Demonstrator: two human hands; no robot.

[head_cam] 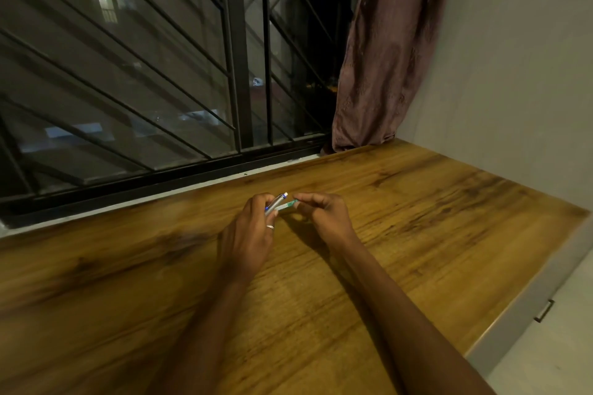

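Wooden desk lies under both hands, which meet towards its far edge. The left hand curls round a silver pen. The right hand pinches a slim green-and-white piece touching the pen. The person would do best to line the two up straight before pushing.

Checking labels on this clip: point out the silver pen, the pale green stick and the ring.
silver pen [277,201], head view, middle of its barrel.
pale green stick [288,204], head view, its exposed stretch.
ring [270,227], head view, the band's top.
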